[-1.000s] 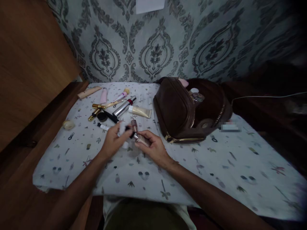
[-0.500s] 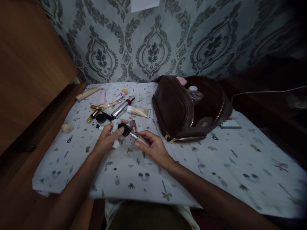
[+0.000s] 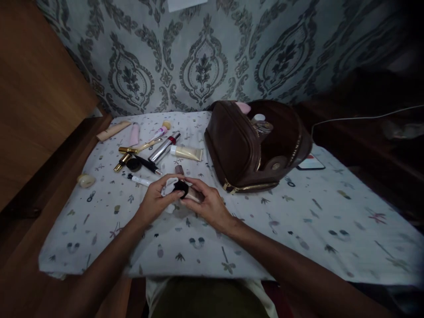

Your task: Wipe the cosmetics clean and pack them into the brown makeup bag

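One bottle (image 3: 194, 194), long axis far-left to near-right: left hand (image 3: 156, 198) grasping cap (image 3: 180, 187) and cloth (image 3: 169, 186), right hand (image 3: 214, 206) clasping near end.

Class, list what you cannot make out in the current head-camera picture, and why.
Head view: part of the bottle, covered by the right hand.
Head view: part of the white cloth, behind the left hand.
Head view: floor of the brown bag, hidden by wall and shadow.
Head view: upper part of the white sheet, beyond the top edge.
Head view: any print on the cream tube, too small.
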`<control>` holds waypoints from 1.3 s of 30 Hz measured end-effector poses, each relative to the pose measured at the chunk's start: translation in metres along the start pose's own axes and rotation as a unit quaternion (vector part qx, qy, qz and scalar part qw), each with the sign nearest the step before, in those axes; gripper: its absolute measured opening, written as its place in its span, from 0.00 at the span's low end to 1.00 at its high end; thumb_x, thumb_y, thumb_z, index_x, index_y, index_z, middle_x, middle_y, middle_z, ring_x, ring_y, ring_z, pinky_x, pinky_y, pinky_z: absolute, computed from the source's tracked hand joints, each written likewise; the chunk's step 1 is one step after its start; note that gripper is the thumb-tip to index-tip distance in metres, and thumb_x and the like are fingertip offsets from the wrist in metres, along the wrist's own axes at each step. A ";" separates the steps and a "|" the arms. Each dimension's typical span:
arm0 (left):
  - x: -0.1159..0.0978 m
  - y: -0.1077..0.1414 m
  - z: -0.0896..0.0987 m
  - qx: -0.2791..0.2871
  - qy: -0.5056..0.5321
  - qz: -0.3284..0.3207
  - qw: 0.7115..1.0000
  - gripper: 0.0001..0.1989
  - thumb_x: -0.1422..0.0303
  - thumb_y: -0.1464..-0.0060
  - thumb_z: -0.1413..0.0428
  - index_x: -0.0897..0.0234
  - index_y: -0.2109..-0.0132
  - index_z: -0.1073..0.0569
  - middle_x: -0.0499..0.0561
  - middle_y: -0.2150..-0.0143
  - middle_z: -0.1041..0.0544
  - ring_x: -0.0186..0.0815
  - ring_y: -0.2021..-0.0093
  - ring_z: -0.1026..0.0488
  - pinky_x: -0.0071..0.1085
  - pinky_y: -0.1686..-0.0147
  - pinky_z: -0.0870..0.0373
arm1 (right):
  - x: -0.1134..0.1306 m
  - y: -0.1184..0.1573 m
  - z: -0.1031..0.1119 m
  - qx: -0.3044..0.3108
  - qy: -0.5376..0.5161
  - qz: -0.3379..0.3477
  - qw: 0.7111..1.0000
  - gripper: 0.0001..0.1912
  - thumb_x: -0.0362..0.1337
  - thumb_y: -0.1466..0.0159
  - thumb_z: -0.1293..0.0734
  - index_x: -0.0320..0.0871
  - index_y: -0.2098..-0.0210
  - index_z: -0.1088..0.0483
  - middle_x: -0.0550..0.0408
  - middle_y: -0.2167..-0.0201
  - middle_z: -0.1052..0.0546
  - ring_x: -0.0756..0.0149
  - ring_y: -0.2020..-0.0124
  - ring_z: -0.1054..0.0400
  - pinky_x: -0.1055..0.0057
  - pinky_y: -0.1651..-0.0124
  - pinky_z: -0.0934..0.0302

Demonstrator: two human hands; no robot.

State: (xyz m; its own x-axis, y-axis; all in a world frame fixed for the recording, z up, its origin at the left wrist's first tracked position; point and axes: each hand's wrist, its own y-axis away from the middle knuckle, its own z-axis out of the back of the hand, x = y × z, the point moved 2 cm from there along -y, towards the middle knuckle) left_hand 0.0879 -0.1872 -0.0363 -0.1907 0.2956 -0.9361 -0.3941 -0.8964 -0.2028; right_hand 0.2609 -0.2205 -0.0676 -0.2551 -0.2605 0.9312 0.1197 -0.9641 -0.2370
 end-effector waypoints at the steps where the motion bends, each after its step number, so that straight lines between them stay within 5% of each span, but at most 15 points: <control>1: 0.000 0.000 0.002 -0.001 -0.011 -0.004 1.000 0.19 0.62 0.46 0.38 0.62 0.48 0.23 0.51 0.51 0.19 0.43 0.49 0.24 0.36 0.46 0.32 | 0.000 -0.001 0.000 -0.005 0.002 0.004 1.000 0.27 0.43 0.42 0.26 0.43 0.44 0.28 0.50 0.58 0.18 0.58 0.59 0.23 0.64 0.55 0.31; 7: -0.009 0.005 0.009 -0.114 -0.181 -0.139 0.967 0.22 0.61 0.31 0.57 0.63 0.36 0.32 0.57 0.46 0.28 0.42 0.45 0.30 0.41 0.44 0.34 | 0.004 0.001 0.000 -0.047 0.115 0.011 0.992 0.19 0.40 0.41 0.28 0.44 0.51 0.27 0.51 0.58 0.19 0.57 0.58 0.24 0.65 0.54 0.32; 12: -0.014 0.013 -0.020 -0.048 -0.386 -0.283 0.877 0.20 0.72 0.34 0.53 0.67 0.38 0.31 0.60 0.46 0.29 0.43 0.48 0.34 0.42 0.46 0.33 | 0.005 0.006 -0.004 -0.032 0.260 0.034 0.964 0.11 0.37 0.38 0.32 0.41 0.57 0.29 0.49 0.63 0.21 0.57 0.62 0.26 0.66 0.59 0.34; 14: -0.014 0.011 -0.027 -0.033 -0.408 -0.253 0.877 0.19 0.73 0.35 0.53 0.68 0.41 0.28 0.61 0.48 0.27 0.45 0.48 0.34 0.43 0.48 0.32 | 0.005 0.009 -0.006 -0.015 0.299 0.058 0.952 0.10 0.37 0.37 0.32 0.41 0.57 0.30 0.48 0.63 0.22 0.56 0.61 0.26 0.65 0.60 0.34; 16: -0.014 0.007 -0.026 -0.035 -0.361 -0.180 0.914 0.18 0.72 0.35 0.53 0.66 0.44 0.25 0.60 0.50 0.26 0.45 0.49 0.33 0.43 0.48 0.33 | 0.004 0.011 -0.008 0.001 0.316 0.077 0.946 0.10 0.38 0.37 0.31 0.42 0.57 0.30 0.47 0.61 0.23 0.55 0.60 0.27 0.64 0.60 0.34; 20: -0.011 -0.001 -0.013 -0.032 -0.070 0.025 0.997 0.11 0.69 0.43 0.45 0.61 0.58 0.19 0.53 0.56 0.23 0.43 0.50 0.30 0.41 0.43 0.38 | 0.002 0.013 -0.008 0.040 0.300 0.114 0.946 0.13 0.41 0.38 0.29 0.43 0.56 0.30 0.44 0.58 0.22 0.52 0.57 0.27 0.62 0.59 0.34; 26: 0.000 -0.005 -0.005 -0.062 0.140 0.181 0.971 0.10 0.61 0.53 0.40 0.63 0.67 0.23 0.47 0.70 0.23 0.34 0.71 0.27 0.30 0.68 0.32 | 0.006 0.011 -0.007 0.045 0.110 0.147 0.982 0.19 0.48 0.38 0.29 0.48 0.50 0.29 0.50 0.56 0.21 0.57 0.56 0.26 0.62 0.53 0.33; 29: 0.002 -0.004 -0.013 -0.097 0.191 0.198 0.956 0.16 0.54 0.54 0.39 0.62 0.65 0.24 0.48 0.67 0.21 0.36 0.65 0.24 0.31 0.64 0.29 | 0.008 0.008 -0.007 -0.005 0.046 0.087 0.995 0.19 0.47 0.40 0.27 0.47 0.53 0.28 0.51 0.57 0.21 0.58 0.57 0.26 0.65 0.54 0.34; 33: 0.004 0.004 -0.025 -0.115 0.184 0.209 0.953 0.31 0.42 0.44 0.49 0.63 0.50 0.25 0.56 0.53 0.20 0.46 0.48 0.24 0.40 0.50 0.28 | 0.011 0.005 -0.002 -0.053 0.019 0.037 0.998 0.21 0.48 0.40 0.27 0.44 0.53 0.30 0.51 0.56 0.22 0.57 0.55 0.27 0.65 0.52 0.35; 36: 0.004 0.011 -0.031 -0.101 0.145 0.192 0.965 0.34 0.39 0.45 0.48 0.63 0.46 0.26 0.58 0.42 0.25 0.50 0.34 0.36 0.44 0.36 0.40 | 0.014 0.004 0.002 -0.059 0.008 0.015 0.998 0.18 0.48 0.35 0.32 0.44 0.52 0.31 0.51 0.58 0.24 0.59 0.56 0.29 0.65 0.52 0.36; 39: -0.002 0.016 -0.038 -0.040 0.071 0.109 0.991 0.31 0.42 0.41 0.49 0.59 0.41 0.29 0.55 0.37 0.30 0.45 0.30 0.43 0.42 0.30 0.49 | 0.014 0.003 0.003 -0.068 -0.029 -0.003 0.997 0.18 0.51 0.29 0.42 0.47 0.53 0.31 0.50 0.58 0.25 0.59 0.54 0.31 0.64 0.49 0.37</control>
State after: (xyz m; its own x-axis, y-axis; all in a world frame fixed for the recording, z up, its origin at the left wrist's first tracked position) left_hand 0.1159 -0.2142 -0.0489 -0.1328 0.0471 -0.9900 -0.2831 -0.9591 -0.0076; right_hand 0.2601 -0.2267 -0.0547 -0.1996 -0.2544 0.9463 -0.0139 -0.9649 -0.2624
